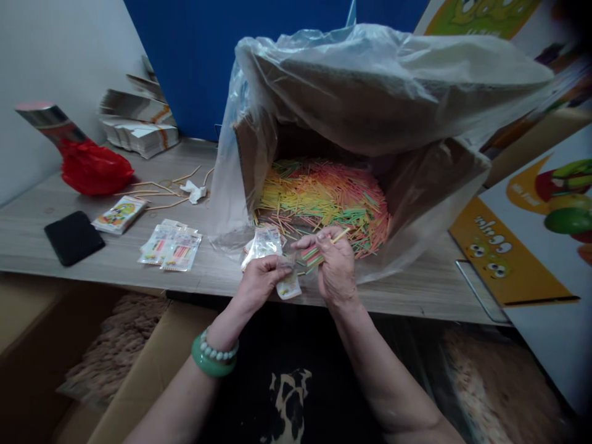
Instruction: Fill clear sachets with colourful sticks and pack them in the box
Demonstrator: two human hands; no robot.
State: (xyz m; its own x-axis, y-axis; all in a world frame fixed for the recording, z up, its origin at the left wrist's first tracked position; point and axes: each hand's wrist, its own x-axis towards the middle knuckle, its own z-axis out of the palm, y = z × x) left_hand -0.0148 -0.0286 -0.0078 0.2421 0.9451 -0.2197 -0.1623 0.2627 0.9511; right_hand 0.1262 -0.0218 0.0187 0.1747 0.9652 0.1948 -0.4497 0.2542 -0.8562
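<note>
My left hand (263, 279) pinches a small clear plastic packet (289, 286) with printing on it, low in front of the open box. Close beside it, my right hand (337, 265) is closed around several thin coloured candy sticks (312, 255); their ends point toward the packet's top. Just behind my left hand lies a stack of similar packets (267, 240). Beyond both hands, a heap of yellow, pink, orange and green candy sticks (324, 194) fills the bottom of a plastic-lined cardboard box (247, 163) tipped on its side.
Filled packets (172, 246) lie on the table (208, 274) to the left, near a small printed carton (121, 213) and a black flat object (74, 238). Farther back are a red bag (95, 166) and stacked flat cartons (139, 126). Printed boxes (531, 228) stand at right.
</note>
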